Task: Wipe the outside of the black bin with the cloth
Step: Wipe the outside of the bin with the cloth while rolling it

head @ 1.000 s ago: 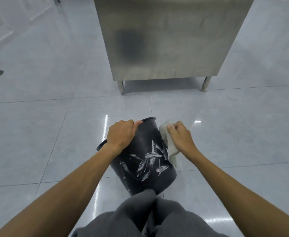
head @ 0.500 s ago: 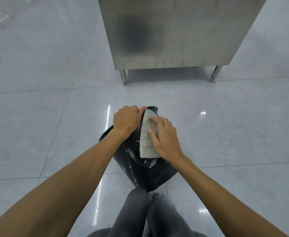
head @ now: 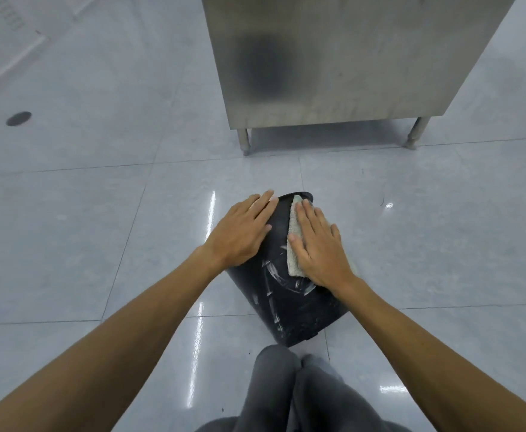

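The black bin [head: 289,304] lies on its side on the tiled floor, its open rim pointing away from me and its base near my knees. White smears streak its upper side. My left hand [head: 240,232] lies flat on the bin's left side, fingers straight. A pale grey cloth [head: 293,244] is spread on top of the bin, and my right hand [head: 319,247] presses it down with flat fingers. Most of the cloth is hidden under that hand.
A stainless steel cabinet [head: 342,63] on short legs stands just beyond the bin. A dark round floor drain [head: 18,118] sits far left. My knees in grey trousers [head: 289,388] are right below the bin. Glossy grey tiles surround everything.
My left hand went from gripping the rim to lying flat on the bin's side. My right hand brought the cloth from the right side onto the top and flattened on it.
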